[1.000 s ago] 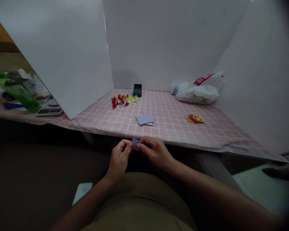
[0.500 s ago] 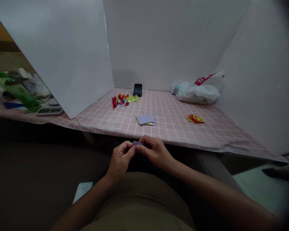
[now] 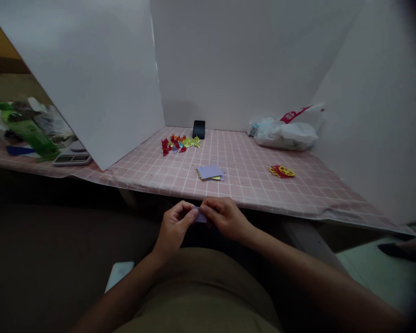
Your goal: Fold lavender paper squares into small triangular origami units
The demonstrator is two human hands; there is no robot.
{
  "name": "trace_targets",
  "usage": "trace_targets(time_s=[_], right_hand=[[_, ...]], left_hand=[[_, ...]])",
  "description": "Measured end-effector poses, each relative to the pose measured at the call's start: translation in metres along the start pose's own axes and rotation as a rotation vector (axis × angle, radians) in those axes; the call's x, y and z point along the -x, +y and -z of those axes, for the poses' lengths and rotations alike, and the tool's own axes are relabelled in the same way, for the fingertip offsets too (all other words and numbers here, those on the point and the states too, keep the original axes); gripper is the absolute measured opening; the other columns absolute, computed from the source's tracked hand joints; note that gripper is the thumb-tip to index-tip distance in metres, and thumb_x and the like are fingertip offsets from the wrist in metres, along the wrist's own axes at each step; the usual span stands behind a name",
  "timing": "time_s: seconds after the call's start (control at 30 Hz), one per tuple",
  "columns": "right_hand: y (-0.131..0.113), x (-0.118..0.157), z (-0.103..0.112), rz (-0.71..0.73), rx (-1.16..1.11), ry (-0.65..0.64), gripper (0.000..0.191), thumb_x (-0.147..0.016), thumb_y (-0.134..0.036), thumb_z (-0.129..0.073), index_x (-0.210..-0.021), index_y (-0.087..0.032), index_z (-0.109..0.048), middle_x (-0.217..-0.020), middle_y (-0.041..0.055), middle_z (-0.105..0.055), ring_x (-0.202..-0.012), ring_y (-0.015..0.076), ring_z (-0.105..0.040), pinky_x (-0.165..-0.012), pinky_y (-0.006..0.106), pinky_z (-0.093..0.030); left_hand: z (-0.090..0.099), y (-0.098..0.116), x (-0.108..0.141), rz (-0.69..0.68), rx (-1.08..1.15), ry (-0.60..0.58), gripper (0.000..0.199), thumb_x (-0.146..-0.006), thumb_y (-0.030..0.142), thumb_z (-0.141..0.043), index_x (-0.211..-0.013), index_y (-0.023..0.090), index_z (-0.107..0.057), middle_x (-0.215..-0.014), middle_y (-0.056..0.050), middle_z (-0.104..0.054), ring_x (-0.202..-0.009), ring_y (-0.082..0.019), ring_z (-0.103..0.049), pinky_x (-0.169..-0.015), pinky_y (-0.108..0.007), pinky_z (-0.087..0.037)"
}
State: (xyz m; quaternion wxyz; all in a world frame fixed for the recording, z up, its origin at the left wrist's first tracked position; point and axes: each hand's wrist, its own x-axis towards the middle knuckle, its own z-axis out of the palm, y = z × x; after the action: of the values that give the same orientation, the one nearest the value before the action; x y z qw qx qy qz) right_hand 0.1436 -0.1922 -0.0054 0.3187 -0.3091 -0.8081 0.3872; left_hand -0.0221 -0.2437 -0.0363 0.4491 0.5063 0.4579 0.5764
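Between my two hands, just in front of the table edge, is a small piece of purple paper (image 3: 200, 217). My left hand (image 3: 176, 224) pinches its left side between thumb and fingers. From the right, my right hand (image 3: 225, 217) grips the same paper, thumb on top. The fingers cover much of it, so its folds cannot be made out. On the table beyond my hands lies a stack of square paper sheets (image 3: 210, 172), purple on top with yellow below. Farther back sits a cluster of small folded paper pieces (image 3: 175, 144) in red, orange, yellow and blue.
A black phone-like object (image 3: 198, 129) leans near the back panel. To the right are yellow and red cut-out shapes (image 3: 282, 171) and a white plastic bag (image 3: 286, 134). White panels enclose the checked table (image 3: 242, 162). At left stand a scale (image 3: 72, 159) and green bottle (image 3: 31, 134).
The purple paper has turned in my fingers, and it now shows below the fingertips instead of above them. My hands have shifted only slightly.
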Motion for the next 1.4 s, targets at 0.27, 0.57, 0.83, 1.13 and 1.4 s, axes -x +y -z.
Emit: trace_targets(time_s=[0.27, 0.57, 0.83, 1.13, 1.4], right_hand=[[0.006, -0.001, -0.006, -0.106, -0.263, -0.022, 0.023, -0.090, -0.036, -0.058, -0.077, -0.017, -0.059, -0.067, -0.0010, -0.058, -0.061, 0.0122, -0.053, -0.058, 0.025, -0.040], [0.007, -0.001, -0.003, -0.006, -0.040, -0.030, 0.029, -0.096, -0.029, -0.048, -0.070, -0.018, -0.054, -0.062, -0.0013, -0.054, -0.058, 0.0115, -0.047, -0.056, 0.025, -0.035], [0.012, -0.001, -0.011, -0.092, -0.170, -0.059, 0.019, -0.090, -0.028, -0.056, -0.075, -0.017, -0.059, -0.064, -0.0010, -0.057, -0.058, 0.0123, -0.052, -0.056, 0.025, -0.040], [0.005, -0.001, -0.007, -0.107, -0.204, -0.101, 0.020, -0.090, -0.027, -0.056, -0.073, -0.017, -0.058, -0.061, -0.0021, -0.056, -0.056, 0.0109, -0.049, -0.054, 0.024, -0.037], [0.008, -0.003, -0.005, -0.118, -0.254, -0.036, 0.022, -0.091, -0.030, -0.055, -0.074, -0.017, -0.058, -0.063, -0.0006, -0.058, -0.057, 0.0117, -0.051, -0.055, 0.025, -0.039]], left_hand=[[0.000, 0.003, 0.001, -0.003, -0.024, 0.120, 0.022, -0.084, 0.034, -0.069, -0.072, 0.017, -0.061, -0.065, 0.003, -0.055, -0.062, -0.011, -0.047, -0.061, -0.023, -0.038], [0.003, 0.007, -0.004, 0.007, -0.101, 0.005, 0.022, -0.081, 0.035, -0.069, -0.072, 0.016, -0.063, -0.063, 0.003, -0.056, -0.060, -0.011, -0.048, -0.057, -0.023, -0.038], [0.002, 0.002, -0.006, 0.006, -0.057, 0.070, 0.019, -0.081, 0.034, -0.070, -0.078, 0.016, -0.066, -0.065, 0.002, -0.061, -0.060, -0.012, -0.052, -0.059, -0.023, -0.041], [-0.003, 0.003, 0.000, -0.079, -0.138, 0.118, 0.025, -0.086, 0.035, -0.067, -0.069, 0.016, -0.060, -0.061, 0.003, -0.055, -0.058, -0.010, -0.047, -0.056, -0.022, -0.039], [-0.007, 0.001, -0.005, -0.039, -0.040, 0.061, 0.021, -0.087, 0.035, -0.065, -0.079, 0.016, -0.063, -0.064, 0.003, -0.059, -0.058, -0.010, -0.051, -0.058, -0.022, -0.041]])
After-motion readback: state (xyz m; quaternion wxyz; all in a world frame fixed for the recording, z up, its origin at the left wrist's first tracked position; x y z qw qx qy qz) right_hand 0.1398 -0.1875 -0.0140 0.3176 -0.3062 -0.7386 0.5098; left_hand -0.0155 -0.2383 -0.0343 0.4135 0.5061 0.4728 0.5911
